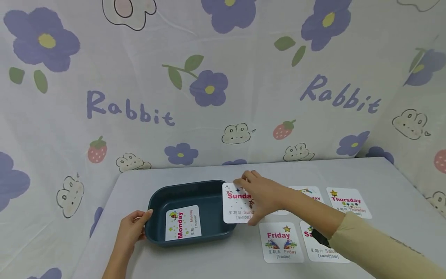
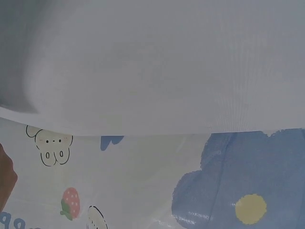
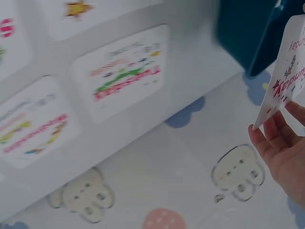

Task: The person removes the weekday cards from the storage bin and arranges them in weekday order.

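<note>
Sunday card [image 1: 234, 205] is pinched at one side by the right hand [image 1: 259, 193], thumb low and fingers high, and stands raised at the near-right end of the dark tray [image 1: 213, 217]; whether it touches the rim, I cannot tell. The left hand [image 1: 130, 228] grips the tray's opposite end, thumb at the rim. Between the hands, Monday card [image 1: 183, 223] lies sideways in the tray.

The right wrist view shows Tuesday card [image 3: 127, 72] and Wednesday card [image 3: 35, 126] upside down and whole, though blurred; from the head, the right hand and Sunday card hide most of the first, and the forearm crosses the second. The left wrist view shows mainly counter [image 2: 143, 71] and printed cloth [image 2: 138, 186]; its grey corner shape is hard to make out.

Right fingers hide the last letter of the big "Sunday". Friday card [image 1: 280, 243] lies below the right hand; beside it, Saturday card [image 1: 325, 252] is partly covered by the forearm and sleeve. Thursday card [image 1: 348, 203] lies beyond the forearm.
</note>
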